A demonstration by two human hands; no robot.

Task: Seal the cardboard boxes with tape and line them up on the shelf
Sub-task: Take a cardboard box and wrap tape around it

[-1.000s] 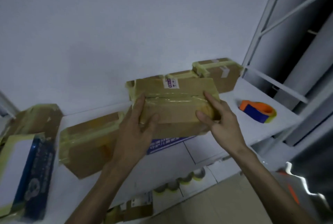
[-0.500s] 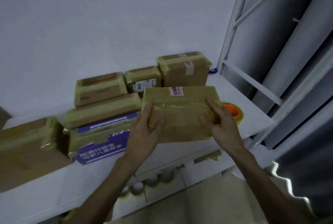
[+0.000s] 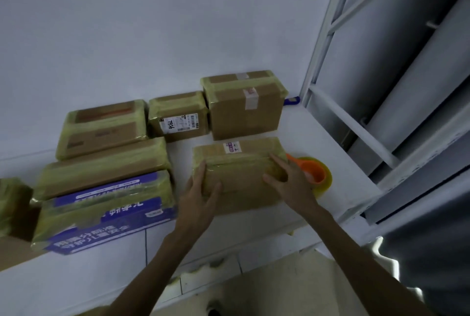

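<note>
A taped brown cardboard box point(image 3: 239, 170) with a small pink label on top is held between both hands, low over the white shelf point(image 3: 338, 188). My left hand point(image 3: 197, 201) grips its left end, thumb on the near face. My right hand point(image 3: 287, 181) grips its right end. Behind it a row of taped boxes stands against the wall: a tall box point(image 3: 245, 104), a small labelled box point(image 3: 178, 117) and a wide box point(image 3: 101, 127). An orange tape dispenser point(image 3: 314, 173) lies just right of the held box, partly hidden by my right hand.
A flat taped box point(image 3: 101, 165) and a blue printed box point(image 3: 106, 209) lie at the left front. Another box point(image 3: 12, 204) is cut off at the left edge. White shelf uprights point(image 3: 323, 43) rise at the right. Tape rolls show dimly below the shelf.
Both hands have carried the box to the right and down toward the shelf, in front of the tall box. The view has swung right, so the other boxes have slid left.
</note>
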